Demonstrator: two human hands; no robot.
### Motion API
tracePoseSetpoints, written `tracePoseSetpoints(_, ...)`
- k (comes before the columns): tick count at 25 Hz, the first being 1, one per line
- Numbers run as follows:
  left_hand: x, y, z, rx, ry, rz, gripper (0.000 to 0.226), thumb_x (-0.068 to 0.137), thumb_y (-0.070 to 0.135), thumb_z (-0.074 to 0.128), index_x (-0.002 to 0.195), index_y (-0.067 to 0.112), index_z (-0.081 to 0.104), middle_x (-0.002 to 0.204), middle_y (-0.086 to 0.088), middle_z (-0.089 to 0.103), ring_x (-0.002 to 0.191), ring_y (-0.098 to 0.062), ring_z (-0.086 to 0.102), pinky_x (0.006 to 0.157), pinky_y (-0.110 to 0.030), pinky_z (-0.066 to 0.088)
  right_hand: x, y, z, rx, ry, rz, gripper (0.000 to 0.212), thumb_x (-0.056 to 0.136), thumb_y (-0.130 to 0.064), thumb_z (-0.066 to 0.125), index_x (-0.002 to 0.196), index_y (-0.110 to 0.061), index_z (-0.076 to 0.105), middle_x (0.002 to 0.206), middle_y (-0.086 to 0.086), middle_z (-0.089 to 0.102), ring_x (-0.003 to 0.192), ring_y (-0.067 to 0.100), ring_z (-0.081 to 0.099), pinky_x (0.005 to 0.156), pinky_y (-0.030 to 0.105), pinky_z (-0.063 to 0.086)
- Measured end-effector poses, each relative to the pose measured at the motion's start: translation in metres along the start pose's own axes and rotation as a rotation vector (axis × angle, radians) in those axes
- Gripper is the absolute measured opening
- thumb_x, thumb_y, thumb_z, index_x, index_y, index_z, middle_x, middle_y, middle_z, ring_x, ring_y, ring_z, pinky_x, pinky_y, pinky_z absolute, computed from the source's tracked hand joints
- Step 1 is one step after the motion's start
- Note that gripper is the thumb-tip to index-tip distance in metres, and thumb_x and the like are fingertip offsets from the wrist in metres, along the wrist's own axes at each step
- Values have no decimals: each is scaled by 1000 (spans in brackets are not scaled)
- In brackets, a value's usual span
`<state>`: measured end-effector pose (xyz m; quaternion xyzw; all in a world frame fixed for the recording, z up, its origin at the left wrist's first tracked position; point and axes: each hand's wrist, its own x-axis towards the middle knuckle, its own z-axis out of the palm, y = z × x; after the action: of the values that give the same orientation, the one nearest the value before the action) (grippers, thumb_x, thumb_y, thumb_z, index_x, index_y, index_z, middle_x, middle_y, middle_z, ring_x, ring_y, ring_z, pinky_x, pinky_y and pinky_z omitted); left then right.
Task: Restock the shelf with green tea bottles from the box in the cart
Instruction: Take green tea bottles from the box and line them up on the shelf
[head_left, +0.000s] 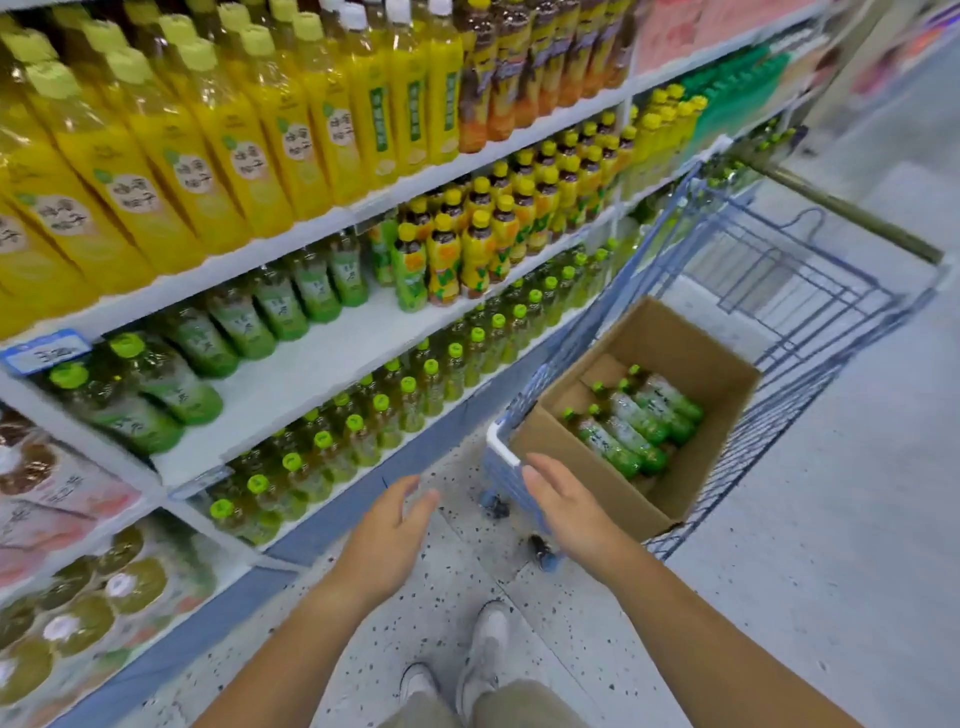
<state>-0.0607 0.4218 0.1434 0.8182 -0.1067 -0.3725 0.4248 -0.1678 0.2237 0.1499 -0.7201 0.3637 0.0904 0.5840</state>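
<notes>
Several green tea bottles (631, 421) with green caps lie on their sides in an open cardboard box (691, 358) inside a blue wire cart (810, 332). On the white shelf (311, 364) a row of the same green-labelled bottles (244, 322) stands along the back, with bare shelf in front of it. My left hand (387, 530) hovers empty over the floor, fingers apart, between shelf and cart. My right hand (563, 499) is open and empty at the near corner of the cart, just short of the box.
Yellow juice bottles (218, 130) fill the top shelf. Yellow-capped bottles (488, 234) stand to the right of the green tea. Small green-capped bottles (395, 400) line the shelf below. The speckled aisle floor (831, 545) stretches right of the cart. My shoes (483, 654) are below.
</notes>
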Motion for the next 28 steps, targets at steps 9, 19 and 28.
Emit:
tracePoseSetpoints(9,37,98,111,-35,-222,79,56,102,52,41,153,28,35,157,10,35,143,-12,35,109,-30,30,-14,49,-118,90,285,77,54,102,-47,38,151,-25,33,153,-4,37,138,15,38,104,27,32)
tracePoseSetpoints(19,143,193,267,-135,-173,-123,54,104,47,39,150,20,38,151,2,42,136,-17,41,100,-27,32,105,100,-291,82,130,136,58,101,-49,40,153,-25,29,154,-4,36,139,16,37,108,30,33)
tracePoseSetpoints(28,256,180,356,-195,-42,-425,57,101,53,39,150,21,40,146,2,49,131,-18,47,106,-34,34,238,156,-357,-154,-17,214,58,101,-48,40,153,-24,29,151,-3,41,137,16,41,110,32,33)
